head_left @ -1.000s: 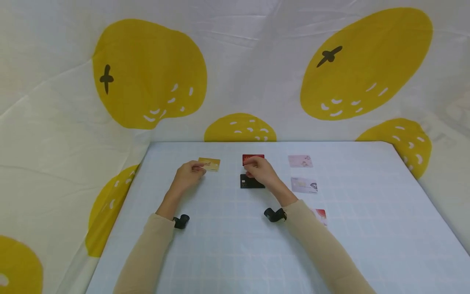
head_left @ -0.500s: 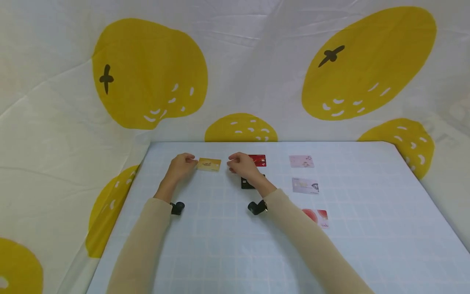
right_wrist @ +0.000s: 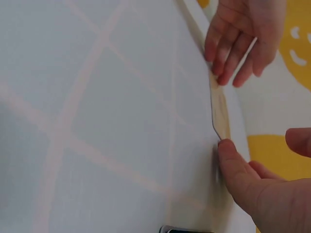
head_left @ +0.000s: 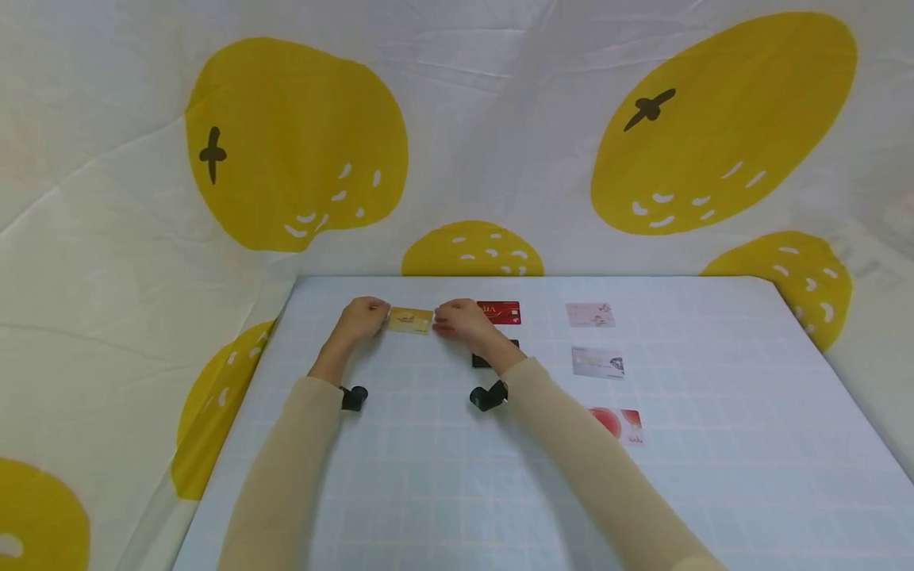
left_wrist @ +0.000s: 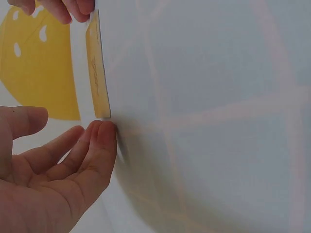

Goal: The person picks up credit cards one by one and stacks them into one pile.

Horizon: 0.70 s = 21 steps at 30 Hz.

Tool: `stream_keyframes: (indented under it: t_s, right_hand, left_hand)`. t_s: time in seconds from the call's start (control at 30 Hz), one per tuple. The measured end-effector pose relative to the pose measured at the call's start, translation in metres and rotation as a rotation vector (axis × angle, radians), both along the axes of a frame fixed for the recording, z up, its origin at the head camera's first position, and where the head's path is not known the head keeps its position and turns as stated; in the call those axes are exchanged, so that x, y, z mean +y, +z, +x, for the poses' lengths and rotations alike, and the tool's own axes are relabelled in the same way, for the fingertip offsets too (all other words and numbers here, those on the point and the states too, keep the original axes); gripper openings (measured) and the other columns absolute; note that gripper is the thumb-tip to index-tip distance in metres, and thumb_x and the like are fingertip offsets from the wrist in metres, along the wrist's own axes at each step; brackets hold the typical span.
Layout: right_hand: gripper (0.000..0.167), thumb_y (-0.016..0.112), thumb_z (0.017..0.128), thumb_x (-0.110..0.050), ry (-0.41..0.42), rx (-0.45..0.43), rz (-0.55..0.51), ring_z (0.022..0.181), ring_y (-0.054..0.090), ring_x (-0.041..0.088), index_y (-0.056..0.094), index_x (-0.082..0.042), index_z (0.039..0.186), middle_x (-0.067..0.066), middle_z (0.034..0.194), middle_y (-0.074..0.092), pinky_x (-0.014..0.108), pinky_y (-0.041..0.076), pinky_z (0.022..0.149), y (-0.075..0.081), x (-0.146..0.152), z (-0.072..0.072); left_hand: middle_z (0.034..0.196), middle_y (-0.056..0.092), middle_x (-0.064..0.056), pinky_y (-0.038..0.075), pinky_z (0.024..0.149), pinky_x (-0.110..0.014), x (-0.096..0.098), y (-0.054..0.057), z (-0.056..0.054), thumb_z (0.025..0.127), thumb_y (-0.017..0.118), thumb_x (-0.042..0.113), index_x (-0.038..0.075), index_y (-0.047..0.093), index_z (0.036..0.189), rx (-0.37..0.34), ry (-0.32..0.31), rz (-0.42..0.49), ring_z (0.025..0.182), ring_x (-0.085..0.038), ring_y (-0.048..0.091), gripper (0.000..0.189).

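A gold card (head_left: pixel 410 320) lies flat near the far edge of the table, between my two hands. My left hand (head_left: pixel 362 317) is at its left end; in the left wrist view the loosely bent fingertips (left_wrist: pixel 104 133) meet the card's short edge, with the thumb apart. At the opposite end is my right hand (head_left: pixel 462 319), its fingertips (right_wrist: pixel 226 148) at the card's edge and its thumb also held away. Just right of that hand a red card (head_left: pixel 505 312) shows. A black card (head_left: pixel 480 362) below it is partly hidden by the right wrist.
Farther right lie a pink card (head_left: pixel 590 315), a pale lilac card (head_left: pixel 598 362) and a red-and-white card (head_left: pixel 631 427), the last partly behind the right sleeve. A white cloth (head_left: pixel 500 159) with yellow fruit prints rises behind the table (head_left: pixel 428 492).
My right hand has moved left from over the red card to the gold card's right end. My left hand drew back left off the gold card, then came in to its left edge.
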State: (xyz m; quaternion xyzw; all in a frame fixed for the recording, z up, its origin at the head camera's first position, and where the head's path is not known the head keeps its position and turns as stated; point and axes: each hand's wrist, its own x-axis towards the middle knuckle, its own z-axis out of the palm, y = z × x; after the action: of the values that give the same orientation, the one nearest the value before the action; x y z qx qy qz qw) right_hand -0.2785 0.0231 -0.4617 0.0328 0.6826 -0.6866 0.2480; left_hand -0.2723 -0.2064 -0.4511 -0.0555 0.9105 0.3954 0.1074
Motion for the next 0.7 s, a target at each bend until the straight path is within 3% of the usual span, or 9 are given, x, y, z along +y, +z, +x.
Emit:
stream_keyframes:
  t_s: [0.13, 0.43, 0.7]
  right_hand:
    - [0.037, 0.057, 0.102, -0.013, -0.019, -0.053, -0.085, 0.111, 0.060, 0.029, 0.053, 0.008, 0.132, 0.021, 0.130, 0.056, 0.036, 0.049, 0.098, 0.0013, -0.0018, 0.0006]
    - [0.039, 0.058, 0.102, -0.013, -0.052, -0.112, -0.144, 0.112, 0.060, 0.031, 0.051, 0.008, 0.134, 0.022, 0.127, 0.057, 0.036, 0.050, 0.097, 0.0016, -0.0046, 0.0028]
    - [0.047, 0.059, 0.102, -0.016, -0.106, -0.188, -0.219, 0.114, 0.061, 0.032, 0.045, 0.005, 0.141, 0.022, 0.129, 0.056, 0.036, 0.052, 0.095, -0.0047, -0.0031, 0.0010]
  left_hand:
    - [0.109, 0.064, -0.018, 0.050, 0.080, -0.032, 0.0026, 0.0011, 0.0001, 0.103, 0.048, 0.029, -0.004, 0.058, 0.132, -0.021, 0.021, 0.071, 0.089, -0.022, 0.062, 0.045]
    - [0.119, 0.061, -0.019, 0.052, 0.084, -0.030, 0.0041, -0.0029, -0.0011, 0.105, 0.048, 0.024, -0.009, 0.055, 0.134, -0.083, 0.085, 0.238, 0.102, -0.023, 0.058, 0.045]
    - [0.117, 0.060, -0.016, 0.051, 0.084, -0.029, 0.0034, -0.0020, -0.0009, 0.105, 0.047, 0.027, -0.009, 0.053, 0.134, -0.151, 0.143, 0.328, 0.096, -0.020, 0.057, 0.047]
